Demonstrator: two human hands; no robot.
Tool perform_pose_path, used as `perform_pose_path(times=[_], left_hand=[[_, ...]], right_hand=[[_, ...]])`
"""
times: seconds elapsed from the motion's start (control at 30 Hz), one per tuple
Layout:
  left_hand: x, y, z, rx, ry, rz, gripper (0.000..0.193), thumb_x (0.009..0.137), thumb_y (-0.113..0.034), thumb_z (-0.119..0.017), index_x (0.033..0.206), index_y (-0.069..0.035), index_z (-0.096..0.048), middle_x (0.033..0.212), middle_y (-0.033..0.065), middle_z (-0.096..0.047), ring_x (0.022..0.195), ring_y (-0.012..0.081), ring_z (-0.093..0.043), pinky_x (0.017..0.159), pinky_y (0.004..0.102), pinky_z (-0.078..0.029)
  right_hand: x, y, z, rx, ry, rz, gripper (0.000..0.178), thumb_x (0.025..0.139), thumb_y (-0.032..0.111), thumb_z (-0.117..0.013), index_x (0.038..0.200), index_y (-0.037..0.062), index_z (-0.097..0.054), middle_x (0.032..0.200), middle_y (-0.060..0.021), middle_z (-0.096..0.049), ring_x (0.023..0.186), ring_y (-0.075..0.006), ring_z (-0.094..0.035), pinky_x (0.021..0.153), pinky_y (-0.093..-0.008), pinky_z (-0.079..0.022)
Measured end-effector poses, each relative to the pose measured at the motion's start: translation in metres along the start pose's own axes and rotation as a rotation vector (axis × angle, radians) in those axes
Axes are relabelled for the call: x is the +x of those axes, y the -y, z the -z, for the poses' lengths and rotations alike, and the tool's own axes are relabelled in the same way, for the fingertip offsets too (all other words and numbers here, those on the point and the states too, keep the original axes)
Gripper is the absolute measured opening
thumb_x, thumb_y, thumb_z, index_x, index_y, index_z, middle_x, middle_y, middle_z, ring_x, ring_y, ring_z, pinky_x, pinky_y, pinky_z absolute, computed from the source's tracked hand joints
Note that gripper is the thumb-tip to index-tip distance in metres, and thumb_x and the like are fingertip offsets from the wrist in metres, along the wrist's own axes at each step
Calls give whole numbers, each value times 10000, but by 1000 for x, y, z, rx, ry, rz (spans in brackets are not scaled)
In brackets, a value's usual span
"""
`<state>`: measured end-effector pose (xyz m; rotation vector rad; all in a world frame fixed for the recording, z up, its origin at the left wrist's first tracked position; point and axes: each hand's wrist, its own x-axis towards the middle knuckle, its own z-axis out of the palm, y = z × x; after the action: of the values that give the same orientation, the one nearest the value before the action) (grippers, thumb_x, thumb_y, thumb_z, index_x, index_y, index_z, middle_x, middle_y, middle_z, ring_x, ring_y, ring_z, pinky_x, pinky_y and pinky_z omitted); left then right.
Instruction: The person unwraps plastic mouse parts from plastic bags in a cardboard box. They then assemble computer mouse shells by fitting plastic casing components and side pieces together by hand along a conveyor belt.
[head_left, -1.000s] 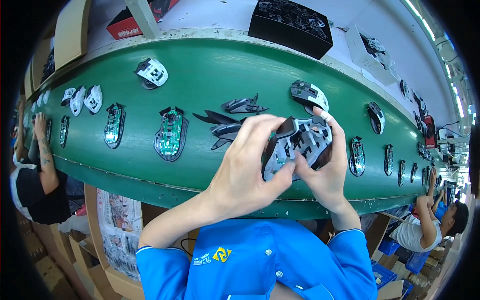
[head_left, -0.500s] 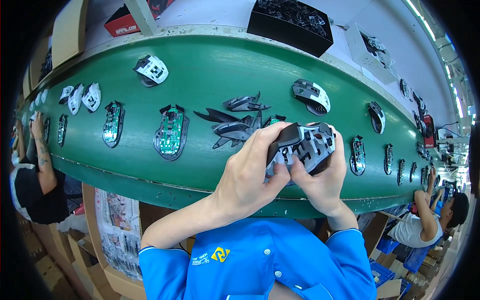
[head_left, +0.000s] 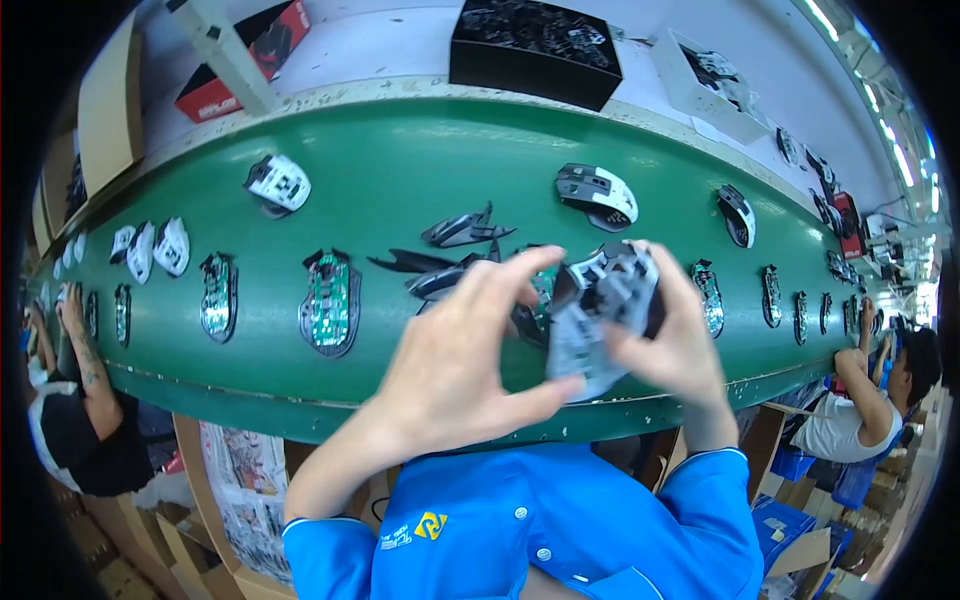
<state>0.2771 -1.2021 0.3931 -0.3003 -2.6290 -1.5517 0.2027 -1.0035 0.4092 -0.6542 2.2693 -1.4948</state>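
My right hand (head_left: 684, 355) grips a computer mouse's top shell (head_left: 575, 340), grey-white and black, its hollow inside partly in sight and blurred by motion. My left hand (head_left: 445, 345) is spread in a wide curve at the shell's left; the thumb tip is at its lower edge, and whether it touches I cannot tell. Behind my hands lie black plastic side pieces (head_left: 462, 229) and a green circuit board (head_left: 545, 285), partly covered. An open mouse base with its circuit board (head_left: 331, 303) lies to the left of my left hand.
The green work surface (head_left: 400, 150) carries more open mouse bases (head_left: 218, 296), white shells (head_left: 172, 246) and a closed mouse (head_left: 597, 195). A black box of parts (head_left: 535, 60) stands on the back ledge. Co-workers (head_left: 80, 400) (head_left: 870, 395) sit at both sides.
My left hand has let go of the shell and opened. The shell has turned and tilted in my right hand. The whole view has shifted slightly.
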Motion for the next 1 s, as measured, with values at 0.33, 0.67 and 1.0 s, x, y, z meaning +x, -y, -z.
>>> perform_pose_path(times=[0.33, 0.67, 1.0], left_hand=[[167, 78, -88, 692, 103, -336, 647, 675, -95, -628, 1281, -8, -419, 1293, 162, -453, 1238, 334, -375, 1003, 568, -302], [194, 117, -19, 1120, 57, -757, 617, 739, -39, -616, 1255, -347, -476, 1293, 16, -474, 1243, 233, -394, 952, 453, -377], [211, 99, -52, 853, 29, 266, 799, 562, -529, -741, 1108, 28, -567, 1138, 165, -535, 1110, 299, -431, 864, 467, -390]], right_hand=[[92, -137, 128, -1483, -683, 219, 515, 702, 181, -662, 1187, 118, -499, 950, -69, -527, 852, -241, -562, 581, -359, -515], [72, -133, 92, -1311, -466, 513, 454, 678, 228, -737, 1090, 131, -573, 975, -41, -533, 827, -196, -540, 550, -291, -499], [94, -79, -12, -884, 89, 825, 178, 689, 89, -639, 867, 91, -631, 948, -1, -562, 824, -156, -532, 543, -271, -487]])
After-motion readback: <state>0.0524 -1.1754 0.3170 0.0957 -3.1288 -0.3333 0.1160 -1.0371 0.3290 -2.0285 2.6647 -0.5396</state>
